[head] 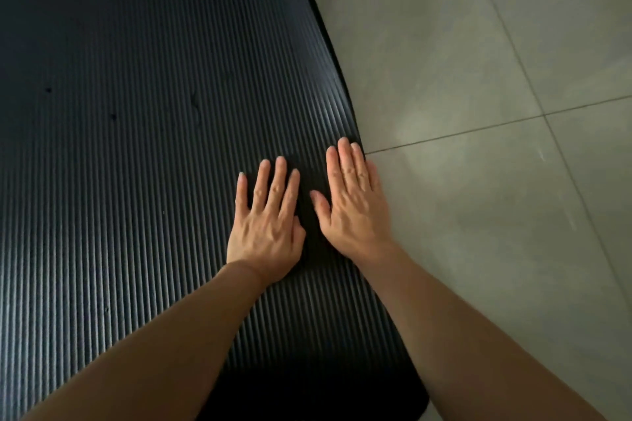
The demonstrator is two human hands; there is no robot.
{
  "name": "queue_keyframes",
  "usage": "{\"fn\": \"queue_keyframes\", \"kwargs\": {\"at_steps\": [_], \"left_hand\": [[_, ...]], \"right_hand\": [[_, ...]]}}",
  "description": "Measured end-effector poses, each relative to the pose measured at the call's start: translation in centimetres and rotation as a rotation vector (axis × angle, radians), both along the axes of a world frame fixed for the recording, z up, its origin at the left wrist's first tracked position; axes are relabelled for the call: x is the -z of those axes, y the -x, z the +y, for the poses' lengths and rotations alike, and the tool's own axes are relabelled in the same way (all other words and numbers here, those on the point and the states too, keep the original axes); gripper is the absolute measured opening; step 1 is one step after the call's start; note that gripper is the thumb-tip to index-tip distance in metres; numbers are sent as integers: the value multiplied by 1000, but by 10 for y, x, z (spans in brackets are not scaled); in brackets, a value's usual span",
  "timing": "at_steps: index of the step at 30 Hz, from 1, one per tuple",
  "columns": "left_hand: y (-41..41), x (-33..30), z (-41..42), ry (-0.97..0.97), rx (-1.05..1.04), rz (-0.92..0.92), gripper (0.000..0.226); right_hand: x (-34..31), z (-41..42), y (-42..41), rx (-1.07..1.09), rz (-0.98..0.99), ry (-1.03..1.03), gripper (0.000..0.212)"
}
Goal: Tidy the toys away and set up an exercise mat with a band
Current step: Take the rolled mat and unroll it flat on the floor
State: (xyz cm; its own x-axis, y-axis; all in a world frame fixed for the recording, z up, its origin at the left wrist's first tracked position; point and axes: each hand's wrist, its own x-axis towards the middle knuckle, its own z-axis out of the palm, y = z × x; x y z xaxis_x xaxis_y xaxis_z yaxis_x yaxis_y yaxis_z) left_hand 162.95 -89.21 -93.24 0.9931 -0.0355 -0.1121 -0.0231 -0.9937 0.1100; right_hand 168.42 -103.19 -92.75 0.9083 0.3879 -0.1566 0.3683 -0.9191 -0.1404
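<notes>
A black ribbed exercise mat [143, 120] lies unrolled on the floor and fills the left and middle of the view. Both hands lie flat on it near its right edge, palms down. My left hand [268, 219] has its fingers straight and slightly spread. My right hand [354, 202] lies beside it with fingers straight and together, its outer edge at the mat's right border. Between and under the hands the mat looks smooth and dark, possibly a flat black thing, but I cannot tell. No toys or band are clearly visible.
Grey floor tiles [496, 79] with thin grout lines cover the right side. The mat's near right corner [419, 400] is rounded and sits close to me. The mat's right edge curves slightly.
</notes>
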Motion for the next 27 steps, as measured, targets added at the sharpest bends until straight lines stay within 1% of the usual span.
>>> {"fn": "queue_keyframes", "kwargs": {"at_steps": [2, 6, 11, 15, 18, 21, 27], "left_hand": [[-2, -1, 1, 12, 3, -10, 66], [-3, -6, 2, 20, 11, 21, 66], [-12, -14, 4, 57, -23, 62, 64], [-28, -15, 6, 56, -77, 62, 60], [-60, -9, 12, 78, -147, 28, 61], [-103, 3, 26, 57, -212, 8, 61], [-187, 11, 61, 46, -206, -59, 59]], "right_hand": [[-1, 6, -2, 49, -6, -8, 68], [-6, 7, -1, 55, -5, -14, 68], [-10, 12, -13, 18, 30, 36, 69], [-8, 21, -26, 0, 17, -11, 70], [-1, 35, -53, 1, -15, -29, 68], [6, 53, -93, 5, -20, -18, 70], [10, 89, -169, 34, -52, -18, 69]]}}
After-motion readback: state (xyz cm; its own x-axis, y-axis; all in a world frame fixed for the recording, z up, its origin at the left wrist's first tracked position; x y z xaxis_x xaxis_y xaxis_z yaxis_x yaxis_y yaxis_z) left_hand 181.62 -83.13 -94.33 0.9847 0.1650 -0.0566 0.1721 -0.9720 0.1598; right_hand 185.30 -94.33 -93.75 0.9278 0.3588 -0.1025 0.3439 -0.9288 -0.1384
